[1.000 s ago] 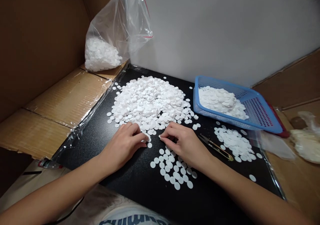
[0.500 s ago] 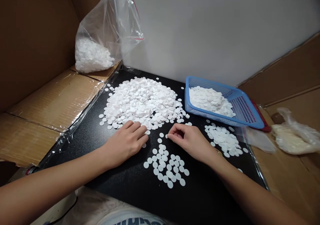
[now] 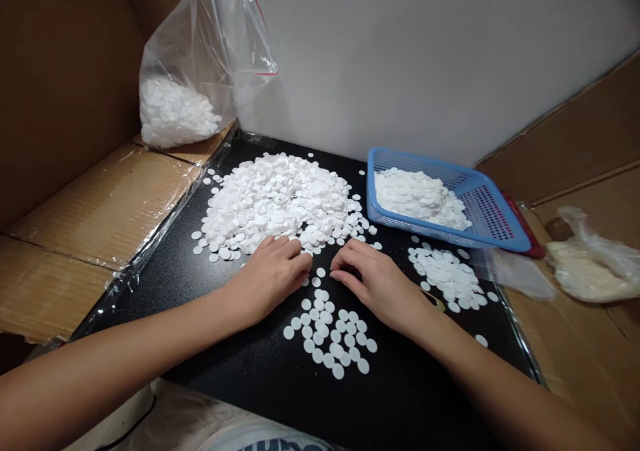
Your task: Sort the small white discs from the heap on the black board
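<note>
My left hand [image 3: 280,271] rests at the front edge of a big heap of small white round discs [image 3: 273,194]. Its fingers are curled in and the fingertips are hidden, so whatever they hold cannot be made out. Across a narrow gap, my right hand [image 3: 373,277] has its thumb and forefinger brought together; no disc shows clearly between them. A few loose discs [image 3: 321,273] lie between the hands. Closer to me, a flat scatter of discs [image 3: 323,329] is spread on the black tabletop [image 3: 240,364].
A blue perforated basket [image 3: 500,201] with more discs stands at the back right. Before it lies a smaller pile of discs [image 3: 445,274]. A clear plastic bag [image 3: 180,111] of discs sits back left on cardboard. Another bag [image 3: 595,264] with pale contents lies far right.
My left hand has moved right, closer to my right hand. The disc seen at my right fingertips no longer shows there. The whole view has shifted slightly.
</note>
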Motion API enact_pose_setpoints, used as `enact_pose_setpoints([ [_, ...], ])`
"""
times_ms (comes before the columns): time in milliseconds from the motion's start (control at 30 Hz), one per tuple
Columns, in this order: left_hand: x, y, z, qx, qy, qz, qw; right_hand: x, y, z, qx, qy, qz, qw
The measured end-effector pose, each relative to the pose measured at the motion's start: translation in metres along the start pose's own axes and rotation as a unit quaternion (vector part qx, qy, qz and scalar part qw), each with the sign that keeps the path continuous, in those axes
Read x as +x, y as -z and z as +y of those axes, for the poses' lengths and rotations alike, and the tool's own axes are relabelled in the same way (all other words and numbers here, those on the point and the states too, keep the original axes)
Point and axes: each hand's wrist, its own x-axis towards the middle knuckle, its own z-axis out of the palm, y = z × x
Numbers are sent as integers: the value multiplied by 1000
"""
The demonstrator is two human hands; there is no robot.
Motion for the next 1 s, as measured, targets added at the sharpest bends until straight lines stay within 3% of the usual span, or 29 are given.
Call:
enact_pose_setpoints([
  [233,-12,17,-16,-62,74,18,995,0,-10,-7,7,121,28,992],
  [433,-20,19,-10,-50,36,9,998,-2,0,-6,-3,119,18,993],
  [567,-29,19,-4,-25,8,28,999,-8,11,1,-61,124,-41,990],
  [667,-46,18,1,5,-15,46,999,-9,15,2,-41,105,-61,992],
  [833,-73,11,11,37,-3,42,998,-1,4,-10,18,115,-18,993],
  [1000,-72,7,19,-35,24,15,999,11,-15,-22,16,147,-22,989],
])
